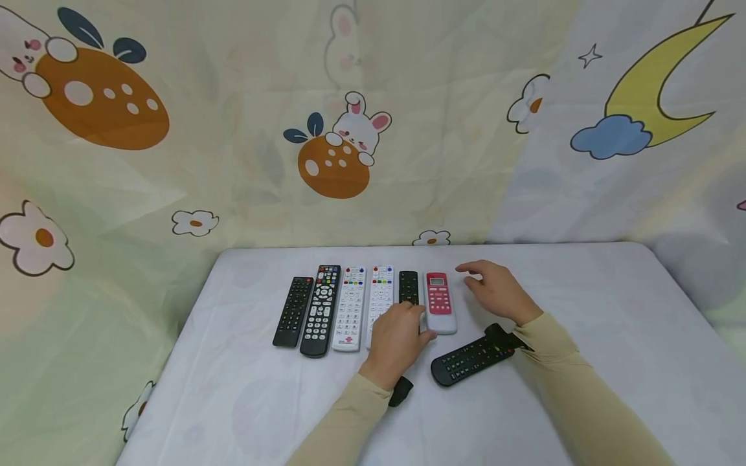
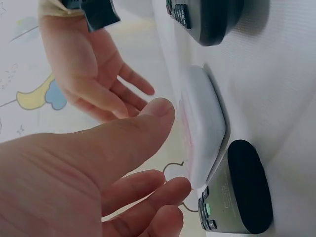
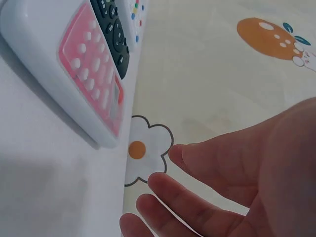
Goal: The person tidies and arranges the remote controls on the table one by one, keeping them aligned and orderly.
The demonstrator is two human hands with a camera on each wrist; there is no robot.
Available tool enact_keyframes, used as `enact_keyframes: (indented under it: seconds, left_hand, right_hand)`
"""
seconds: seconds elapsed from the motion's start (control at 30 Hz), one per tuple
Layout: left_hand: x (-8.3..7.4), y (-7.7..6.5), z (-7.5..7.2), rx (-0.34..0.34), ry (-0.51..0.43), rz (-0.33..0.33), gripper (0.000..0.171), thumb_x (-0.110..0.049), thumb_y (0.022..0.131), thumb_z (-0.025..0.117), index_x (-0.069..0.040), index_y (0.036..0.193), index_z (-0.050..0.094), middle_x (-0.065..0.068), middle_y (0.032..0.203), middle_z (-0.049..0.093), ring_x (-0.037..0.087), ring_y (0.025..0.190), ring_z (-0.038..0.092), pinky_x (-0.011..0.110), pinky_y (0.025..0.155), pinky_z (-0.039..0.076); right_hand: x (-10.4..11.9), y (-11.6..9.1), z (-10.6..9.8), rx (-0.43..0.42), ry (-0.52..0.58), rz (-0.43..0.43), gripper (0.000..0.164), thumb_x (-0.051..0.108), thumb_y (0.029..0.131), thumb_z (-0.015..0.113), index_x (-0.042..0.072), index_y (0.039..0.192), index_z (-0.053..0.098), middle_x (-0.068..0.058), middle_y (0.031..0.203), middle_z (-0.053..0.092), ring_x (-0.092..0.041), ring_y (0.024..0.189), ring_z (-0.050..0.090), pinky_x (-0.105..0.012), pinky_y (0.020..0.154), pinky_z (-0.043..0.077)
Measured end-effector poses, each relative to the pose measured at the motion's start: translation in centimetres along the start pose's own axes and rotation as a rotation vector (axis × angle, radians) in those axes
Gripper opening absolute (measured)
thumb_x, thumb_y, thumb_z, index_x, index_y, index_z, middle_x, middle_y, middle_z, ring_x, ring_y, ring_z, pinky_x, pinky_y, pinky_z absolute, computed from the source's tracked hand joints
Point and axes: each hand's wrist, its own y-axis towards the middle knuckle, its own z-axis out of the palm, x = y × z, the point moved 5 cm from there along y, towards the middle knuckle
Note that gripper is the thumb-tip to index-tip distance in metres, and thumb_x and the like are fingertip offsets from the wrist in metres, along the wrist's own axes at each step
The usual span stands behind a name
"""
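A pink-and-white remote (image 1: pixel 441 321) lies at the right end of a row on the table, its side showing in the left wrist view (image 2: pixel 205 123) and its pink keypad in the right wrist view (image 3: pixel 89 64). My left hand (image 1: pixel 398 338) hovers over the lower part of a black remote (image 1: pixel 408 285) just left of it. Its fingers are loosely bent and hold nothing. To the right of the pink-and-white remote is my right hand (image 1: pixel 495 288), fingers relaxed, also holding nothing. A loose black remote (image 1: pixel 469 361) lies slanted near the right wrist, its far end partly hidden by the wrist strap.
Leftward the row continues with two white remotes (image 1: pixel 350 310), a long black remote (image 1: pixel 320 310) and a shorter black remote (image 1: pixel 293 310). They lie side by side on a white-covered table (image 1: pixel 233 401). A patterned cloth (image 1: pixel 245 77) hangs behind the table's back edge.
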Motion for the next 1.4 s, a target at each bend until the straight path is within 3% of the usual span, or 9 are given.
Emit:
enact_keyframes:
  seconds: [0.3, 0.57, 0.83, 1.4]
  left_hand:
    - [0.2, -0.6, -0.6, -0.032, 0.028, 0.048, 0.048, -0.038, 0.079, 0.086, -0.009, 0.116, 0.075, 0.003, 0.103, 0.072, 0.017, 0.091, 0.067, 0.028, 0.067, 0.055]
    - [0.0, -1.3, -1.0, -0.029, 0.011, 0.151, 0.046, -0.040, 0.080, 0.084, -0.009, 0.112, 0.076, 0.001, 0.100, 0.072, 0.015, 0.091, 0.066, 0.025, 0.073, 0.053]
    - [-0.3, -1.8, -0.7, 0.035, 0.025, 0.235, 0.047, -0.043, 0.081, 0.082, -0.011, 0.114, 0.076, 0.000, 0.103, 0.073, 0.012, 0.093, 0.066, 0.022, 0.075, 0.053]
    - [-0.4, -3.0, 0.0, 0.174, 0.018, 0.294, 0.052, -0.049, 0.084, 0.077, -0.012, 0.121, 0.073, -0.003, 0.109, 0.071, 0.010, 0.099, 0.065, 0.023, 0.080, 0.053]
  right_hand:
    - [-0.9, -2.5, -0.9, -0.011, 0.014, 0.049, 0.033, 0.011, 0.102, 0.053, 0.000, 0.132, 0.062, -0.028, 0.133, 0.058, -0.043, 0.111, 0.062, -0.057, 0.090, 0.052]
    - [-1.1, -4.6, -1.4, -0.031, 0.004, 0.039, 0.033, 0.011, 0.102, 0.057, -0.002, 0.132, 0.062, -0.026, 0.129, 0.060, -0.040, 0.107, 0.064, -0.055, 0.088, 0.053]
    - [-1.8, -6.6, -0.9, -0.017, 0.010, 0.060, 0.033, 0.013, 0.102, 0.055, -0.002, 0.132, 0.062, -0.025, 0.126, 0.062, -0.037, 0.103, 0.065, -0.054, 0.087, 0.053]
    - [-2.8, -9.8, 0.2, -0.014, 0.002, 0.048, 0.032, 0.010, 0.101, 0.057, -0.005, 0.129, 0.062, -0.021, 0.123, 0.066, -0.034, 0.104, 0.065, -0.049, 0.083, 0.054]
